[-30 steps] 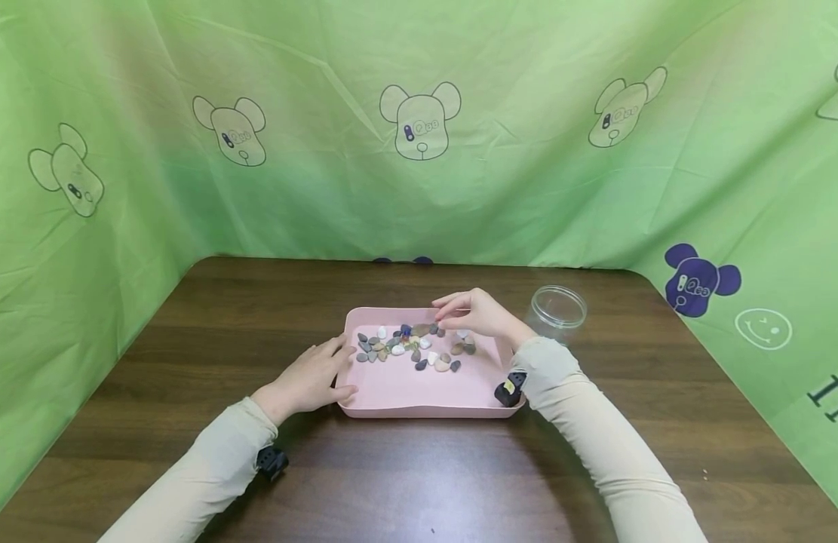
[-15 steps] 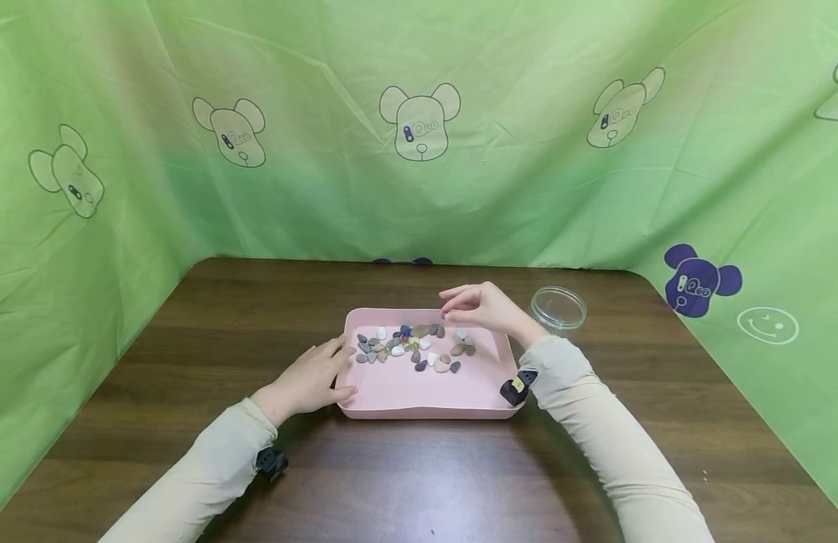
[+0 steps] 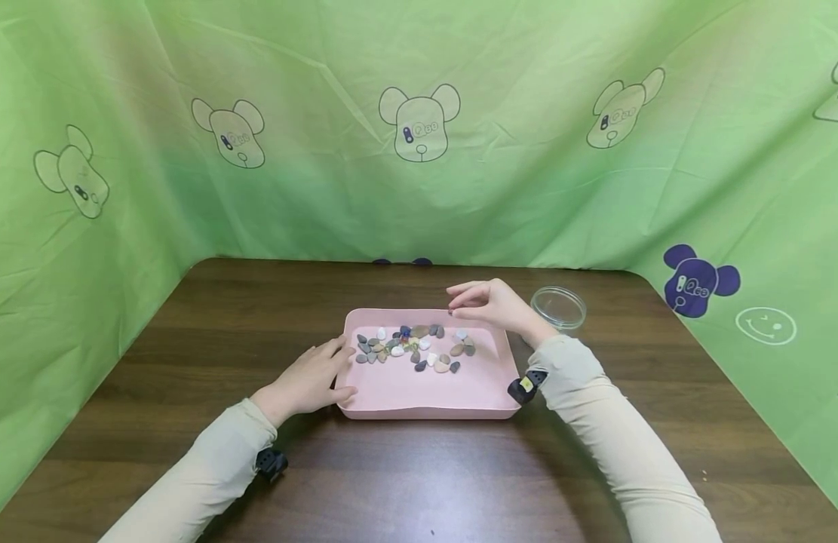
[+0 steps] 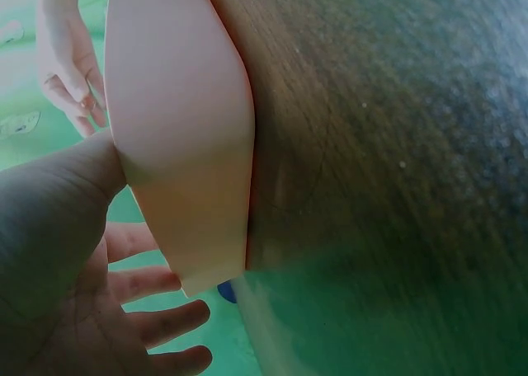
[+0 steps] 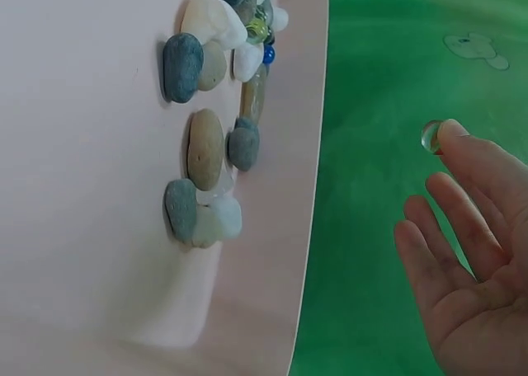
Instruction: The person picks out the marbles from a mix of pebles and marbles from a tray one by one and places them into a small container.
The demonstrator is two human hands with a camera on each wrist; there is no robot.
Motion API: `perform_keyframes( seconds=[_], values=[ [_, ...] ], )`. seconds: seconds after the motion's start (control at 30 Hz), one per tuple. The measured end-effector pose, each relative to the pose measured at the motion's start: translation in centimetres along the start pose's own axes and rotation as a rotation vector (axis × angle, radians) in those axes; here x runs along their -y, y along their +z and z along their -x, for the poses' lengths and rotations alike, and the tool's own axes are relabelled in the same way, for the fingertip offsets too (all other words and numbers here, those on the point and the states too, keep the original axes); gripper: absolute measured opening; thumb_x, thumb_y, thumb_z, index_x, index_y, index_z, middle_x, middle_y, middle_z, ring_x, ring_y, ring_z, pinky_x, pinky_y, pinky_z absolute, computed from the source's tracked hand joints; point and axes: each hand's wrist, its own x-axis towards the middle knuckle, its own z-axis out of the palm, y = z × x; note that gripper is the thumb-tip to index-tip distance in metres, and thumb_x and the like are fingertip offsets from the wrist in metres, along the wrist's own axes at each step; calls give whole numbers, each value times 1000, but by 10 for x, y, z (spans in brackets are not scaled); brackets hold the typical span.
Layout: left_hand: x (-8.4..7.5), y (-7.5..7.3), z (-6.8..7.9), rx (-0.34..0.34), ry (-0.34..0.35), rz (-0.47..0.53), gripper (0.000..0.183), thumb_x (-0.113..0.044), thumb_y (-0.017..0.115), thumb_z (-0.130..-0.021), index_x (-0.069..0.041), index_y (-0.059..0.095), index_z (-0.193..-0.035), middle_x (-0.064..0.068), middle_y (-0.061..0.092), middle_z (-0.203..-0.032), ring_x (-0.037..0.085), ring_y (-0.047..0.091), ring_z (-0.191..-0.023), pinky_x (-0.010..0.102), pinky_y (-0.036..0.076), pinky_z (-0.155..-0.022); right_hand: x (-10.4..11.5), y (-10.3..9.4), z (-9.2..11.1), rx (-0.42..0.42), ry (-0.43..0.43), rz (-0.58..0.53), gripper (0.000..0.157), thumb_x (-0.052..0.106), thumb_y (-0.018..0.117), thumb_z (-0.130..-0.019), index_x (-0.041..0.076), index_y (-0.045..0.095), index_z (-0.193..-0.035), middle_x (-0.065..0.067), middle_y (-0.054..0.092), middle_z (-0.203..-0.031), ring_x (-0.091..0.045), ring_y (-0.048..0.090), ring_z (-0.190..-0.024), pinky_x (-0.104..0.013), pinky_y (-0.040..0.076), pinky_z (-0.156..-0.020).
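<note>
My right hand (image 3: 489, 305) is raised over the back rim of a shallow pink tray (image 3: 428, 413). Between its thumb and index finger it pinches a clear glass marble (image 5: 430, 137), the other fingers spread apart in the right wrist view. Inside the tray lie pebbles in grey, beige (image 5: 205, 150) and white, with a blue marble (image 5: 269, 54) and a yellow-green marble (image 5: 257, 30) among them. At the tray's left side, my left hand (image 3: 306, 381) rests on the rim with relaxed, fairly straight fingers; its thumb touches the rim nearer the front corner.
A transparent round jar (image 3: 559, 308) stands on the brown wooden table (image 3: 419, 483), just right of my right hand and partly hidden by it. Green cloth (image 3: 290, 204) with printed bear heads hangs behind and along both sides of the table.
My right hand has lifted from among the pebbles and moved up and to the right, carrying the marble. My left hand has stayed on the tray's rim.
</note>
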Motion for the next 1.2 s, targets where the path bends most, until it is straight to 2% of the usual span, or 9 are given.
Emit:
perform_keyframes(
  seconds=[0.47, 0.53, 0.7, 0.77, 0.9, 0.93, 1.03, 1.13, 1.2],
  values=[
    [-2, 0, -1, -4, -9, -1, 60, -29, 65, -84, 4, 48, -131, 28, 37, -143, 40, 41, -130, 60, 33, -104, -3, -13, 7, -26, 20, 54, 17, 14, 71, -82, 6, 74, -96, -13, 60, -128, -29, 56, -120, -40, 45, -100],
    [-3, 0, -1, -3, -10, 1, 60, -29, 66, -84, 4, 48, -130, 28, 37, -143, 40, 41, -131, 60, 33, -104, -3, -15, 9, -28, 25, 33, 18, 13, 70, -82, 4, 73, -97, -15, 59, -129, -27, 59, -116, -37, 47, -98],
    [-4, -1, -1, -1, -13, 0, 61, -29, 66, -84, 4, 48, -131, 28, 37, -143, 40, 40, -131, 60, 33, -104, -3, -20, 14, -39, 36, -9, 21, 12, 69, -82, 0, 71, -100, -17, 57, -131, -8, 65, -104, -20, 51, -88],
    [-4, -1, -2, 0, -12, -1, 61, -29, 66, -84, 4, 47, -131, 28, 37, -143, 40, 40, -131, 60, 33, -104, -4, -23, 17, -44, 41, -17, 22, 12, 70, -82, 0, 71, -100, -17, 57, -131, -11, 64, -107, -16, 50, -86],
    [-3, -1, -2, 3, -11, -1, 61, -30, 65, -84, 4, 47, -131, 28, 37, -144, 40, 40, -131, 60, 33, -104, -6, -29, 22, -59, 39, -8, 24, 15, 70, -82, -2, 70, -101, -18, 57, -130, -26, 58, -117, -12, 48, -86],
    [-3, -1, -2, 3, -12, -1, 61, -30, 65, -84, 4, 47, -131, 28, 37, -144, 40, 40, -131, 60, 33, -104, -6, -31, 23, -64, 34, 1, 24, 15, 70, -82, -1, 70, -100, -18, 57, -130, -26, 58, -117, -11, 48, -85],
    [-3, -2, -2, 5, -15, 1, 61, -30, 65, -84, 4, 47, -131, 28, 36, -144, 39, 40, -131, 60, 33, -104, -8, -35, 26, -74, 27, -4, 25, 13, 69, -83, -4, 69, -101, -20, 57, -130, -9, 62, -110, -10, 48, -84],
    [-3, -2, -2, 4, -13, 1, 61, -30, 66, -84, 4, 48, -131, 28, 37, -143, 39, 40, -131, 59, 33, -104, -9, -39, 29, -81, 27, -11, 26, 12, 69, -83, -6, 68, -102, -21, 57, -130, 10, 58, -100, -10, 48, -83],
    [-4, -3, -2, 4, -12, 1, 61, -30, 66, -83, 4, 48, -131, 29, 37, -143, 39, 41, -131, 59, 33, -104, -10, -42, 30, -84, 34, -14, 26, 13, 69, -83, -5, 68, -102, -20, 57, -130, 14, 56, -97, -9, 48, -83]
  ],
)
